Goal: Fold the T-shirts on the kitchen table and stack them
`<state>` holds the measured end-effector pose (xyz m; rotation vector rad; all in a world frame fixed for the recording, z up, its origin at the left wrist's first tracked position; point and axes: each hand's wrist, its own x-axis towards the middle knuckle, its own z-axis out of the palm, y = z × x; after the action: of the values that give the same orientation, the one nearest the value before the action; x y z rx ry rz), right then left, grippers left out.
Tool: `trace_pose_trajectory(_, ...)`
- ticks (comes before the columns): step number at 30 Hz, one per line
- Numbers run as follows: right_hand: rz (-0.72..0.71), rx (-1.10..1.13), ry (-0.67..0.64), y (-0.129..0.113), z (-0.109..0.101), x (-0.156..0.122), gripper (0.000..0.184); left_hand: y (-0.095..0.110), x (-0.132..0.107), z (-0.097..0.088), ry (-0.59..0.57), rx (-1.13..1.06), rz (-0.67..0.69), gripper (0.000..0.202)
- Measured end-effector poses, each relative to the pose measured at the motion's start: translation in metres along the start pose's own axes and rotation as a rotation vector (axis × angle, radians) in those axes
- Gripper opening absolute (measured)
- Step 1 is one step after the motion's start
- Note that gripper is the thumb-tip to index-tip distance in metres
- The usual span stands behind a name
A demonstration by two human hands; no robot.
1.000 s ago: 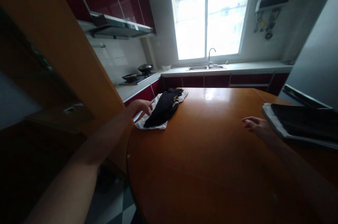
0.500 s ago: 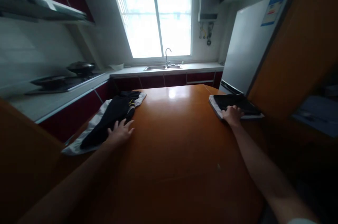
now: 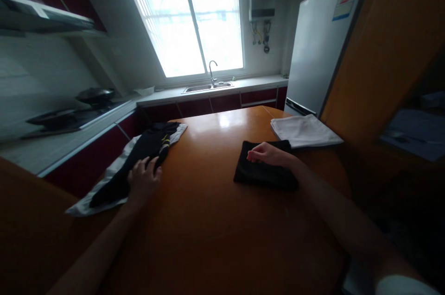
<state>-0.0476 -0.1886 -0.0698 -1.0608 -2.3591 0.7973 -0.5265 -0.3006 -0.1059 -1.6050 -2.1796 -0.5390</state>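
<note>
My right hand (image 3: 267, 153) has its fingers curled together at the top of a folded black garment (image 3: 264, 175), which sits right of the middle of the wooden table (image 3: 208, 211). The undersides of its fingers are partly hidden. My left hand (image 3: 142, 183), fingers apart, rests at the edge of a dark garment (image 3: 120, 179) with a yellow and white marking. Under that dark garment lies a white cloth (image 3: 114, 172), spread along the table's left side. A neat stack of folded white cloth (image 3: 306, 131) is at the table's right edge.
Beyond the table runs a counter with a sink (image 3: 207, 87) and a tap (image 3: 212, 72) below the window. Pans (image 3: 94, 97) stand on the stove at left. A fridge (image 3: 313, 49) is at the right, beside an orange wooden panel (image 3: 378, 54).
The black garment has come off the white stack and now lies nearer the table's middle, my right hand having moved left with it. My left hand has shifted slightly left and down. The view has turned slightly.
</note>
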Motion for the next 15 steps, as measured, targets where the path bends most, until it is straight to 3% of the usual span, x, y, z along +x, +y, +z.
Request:
trace_pose_trajectory(4, 0.164, -0.368, 0.15, 0.001, 0.024, 0.0, 0.028, 0.057, -0.002, -0.006, -0.015, -0.176, 0.177, 0.039)
trace_pose_trajectory(7, 0.29, -0.546, 0.061, 0.005, 0.029, -0.004, 0.031, 0.097, 0.001, -0.001, -0.06, -0.33, 0.311, 0.026)
trace_pose_trajectory(9, 0.288, -0.584, 0.031, 0.003, 0.032, -0.007, 0.029, 0.123, 0.007, 0.005, -0.103, -0.446, 0.417, 0.023)
trace_pose_trajectory(12, 0.24, -0.661, 0.108, -0.007, 0.038, -0.009, 0.021, 0.162, 0.018, 0.013, -0.22, -0.616, 0.598, 0.021)
trace_pose_trajectory(15, 0.15, -0.62, 0.136, -0.018, 0.04, -0.01, 0.018, 0.194, 0.025, 0.018, -0.306, -0.719, 0.69, 0.023)
